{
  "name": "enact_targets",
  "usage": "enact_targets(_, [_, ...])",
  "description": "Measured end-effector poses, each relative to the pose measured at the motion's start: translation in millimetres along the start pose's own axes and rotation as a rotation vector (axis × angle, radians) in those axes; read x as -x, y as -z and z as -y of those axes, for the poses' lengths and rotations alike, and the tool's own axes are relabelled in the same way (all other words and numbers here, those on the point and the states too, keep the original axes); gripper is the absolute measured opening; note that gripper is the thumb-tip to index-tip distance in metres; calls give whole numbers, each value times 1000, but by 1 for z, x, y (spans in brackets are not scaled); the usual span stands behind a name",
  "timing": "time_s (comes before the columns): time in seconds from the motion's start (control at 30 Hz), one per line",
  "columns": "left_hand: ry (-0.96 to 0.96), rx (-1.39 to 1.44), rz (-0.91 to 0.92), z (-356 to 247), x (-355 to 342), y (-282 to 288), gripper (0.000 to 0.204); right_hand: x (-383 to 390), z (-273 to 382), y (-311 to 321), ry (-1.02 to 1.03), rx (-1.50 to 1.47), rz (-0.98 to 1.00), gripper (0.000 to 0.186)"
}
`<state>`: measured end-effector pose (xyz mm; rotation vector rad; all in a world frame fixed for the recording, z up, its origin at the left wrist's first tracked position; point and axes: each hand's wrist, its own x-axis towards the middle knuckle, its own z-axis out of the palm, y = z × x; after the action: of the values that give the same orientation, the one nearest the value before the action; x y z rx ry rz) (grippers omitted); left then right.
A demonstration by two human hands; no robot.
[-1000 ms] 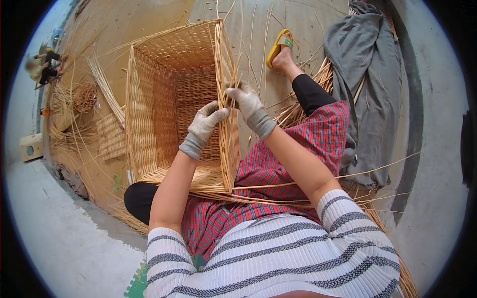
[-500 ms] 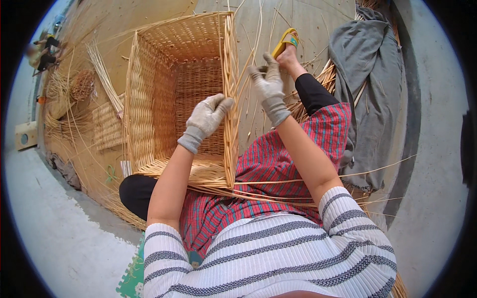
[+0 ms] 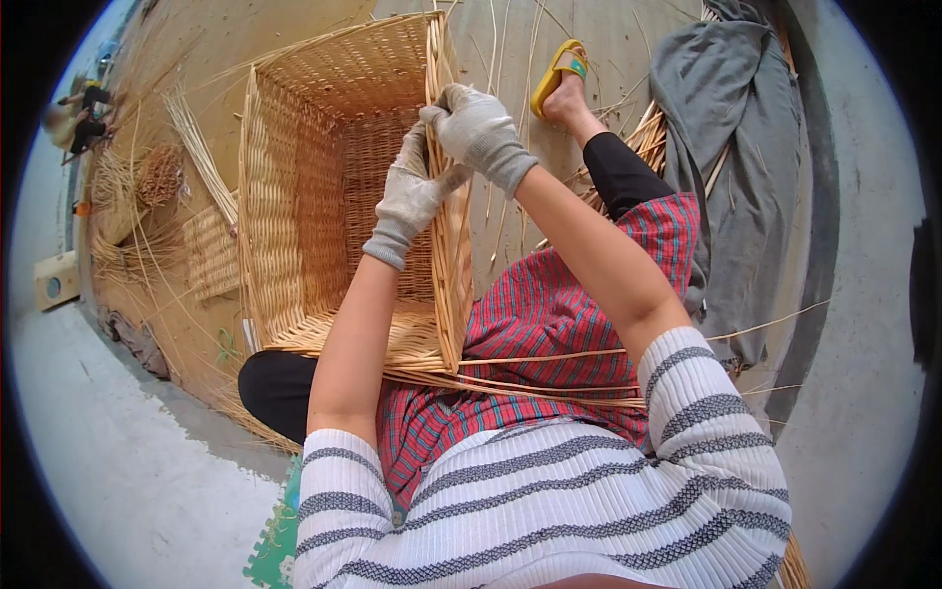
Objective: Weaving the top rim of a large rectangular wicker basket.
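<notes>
A large rectangular wicker basket (image 3: 285, 187) lies tipped at my lap, its open mouth facing me. My left hand (image 3: 410, 196), in a whitish knitted glove, is closed on its right rim, with the fingers on the inner side. Just above it, my gloved right hand (image 3: 479, 133) is closed over the same rim from the outside, the two hands almost touching. Whether a loose strand sits in the right fingers is hidden. Long pale willow rods (image 3: 530, 389) run out from the basket's near corner across my red checked apron (image 3: 549, 314).
A grey cloth (image 3: 736, 167) covers a bundle of rods on the right. My outstretched foot wears a yellow slipper (image 3: 559, 79). At left lie a woven panel (image 3: 211, 250), a rod bundle (image 3: 201, 152) and tangled strands (image 3: 123, 187). Another person (image 3: 83, 118) sits at the far left.
My right hand has come left and closed on the basket's rim. My left hand has moved up along the rim. The basket has shifted slightly left.
</notes>
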<state>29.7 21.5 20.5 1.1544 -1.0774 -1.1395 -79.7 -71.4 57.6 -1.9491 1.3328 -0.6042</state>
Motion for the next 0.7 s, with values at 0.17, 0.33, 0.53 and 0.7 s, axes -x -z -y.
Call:
enact_targets(0.17, [136, 66, -55, 3, 1, 6, 70, 27, -9, -3, -153, -702, 38, 41])
enact_targets(0.33, [68, -11, 53, -1, 10, 25, 70, 137, 22, -6, 64, 246, 165, 67])
enact_targets(0.53, [118, -70, 195, -15, -8, 43, 72, 141, 9, -44, 325, 126, -34, 58])
enact_targets(0.7, [31, -396, 197, -13, 13, 26, 71, 168, 4, -42, 208, 202, 132, 61])
